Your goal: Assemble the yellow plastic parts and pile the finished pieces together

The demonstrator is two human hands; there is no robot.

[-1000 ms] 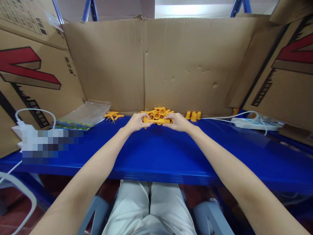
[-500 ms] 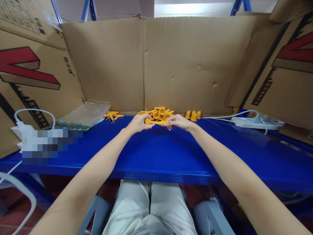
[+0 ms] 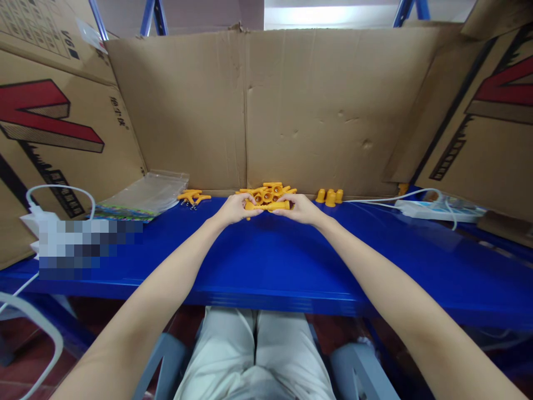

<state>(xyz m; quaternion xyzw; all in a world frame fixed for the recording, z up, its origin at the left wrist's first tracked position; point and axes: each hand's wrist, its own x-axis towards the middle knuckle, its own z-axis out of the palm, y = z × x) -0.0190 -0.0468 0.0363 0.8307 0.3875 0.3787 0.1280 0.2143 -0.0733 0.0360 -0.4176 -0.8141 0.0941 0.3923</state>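
Note:
Both hands are close together over the back middle of the blue table. Between the thumb and fingers of my left hand [image 3: 234, 209] is a yellow plastic piece [image 3: 251, 205], its far part hidden by the fingers. My right hand [image 3: 303, 209] pinches a yellow plastic cup-shaped piece [image 3: 280, 205] lying sideways. The inner ends of the two pieces meet or nearly meet; I cannot tell whether they are joined. Just behind the fingers lies a pile of yellow cup-and-handle parts [image 3: 267, 196], partly covered by my hands.
Several yellow bell-shaped cups [image 3: 330, 198] stand to the right. Yellow handle parts with small metal hooks [image 3: 194, 197] lie left. A clear plastic bag [image 3: 145, 191], white power strip [image 3: 437, 210] with cables, and cardboard wall [image 3: 325, 111] surround the blue table [image 3: 266, 261].
My right hand has turned and closed further around its piece, which now lies level toward the left-hand piece. My left hand has barely moved.

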